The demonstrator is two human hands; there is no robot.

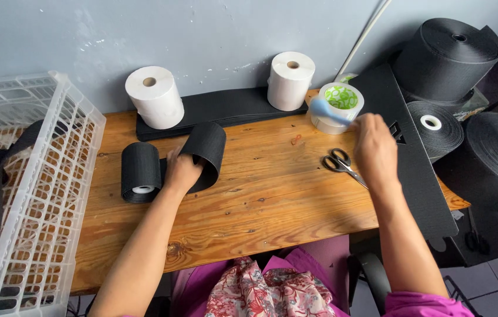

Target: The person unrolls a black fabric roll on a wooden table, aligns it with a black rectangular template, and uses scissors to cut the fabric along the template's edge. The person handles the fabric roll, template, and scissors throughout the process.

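Pink-and-floral patterned cloth (272, 290) lies in our lap at the near edge, just under the wooden plank tabletop (260, 205). Our left hand (181, 171) sits on the tabletop, pressed on a black woven strap roll (141, 172) where its loose end curls up into an arch (205, 147); fingers lie under that curl, so we cannot tell how far the grip closes, only that it touches the strap. White core shows at the roll's near end.

Our right hand (374, 147) is raised over the right side of the tabletop, grip closed on a light blue blurred tool (326, 110), too smeared to say what kind. It hovers just beside a white tape roll with green inner lining (338, 105). Black-handled steel scissors (343, 164) lie flat on the tabletop right under that hand, untouched.

Along the wall: two white paper-like rolls, one left (155, 97), one centre (290, 79), both upright on a long black flat strip (225, 108). Black flat panel (413, 158) slants down the right edge of the tabletop. Large black webbing rolls (445, 56) stack to the right, well apart from the hands. White plastic lattice crate (31, 194) stands at the left, touching the tabletop edge.
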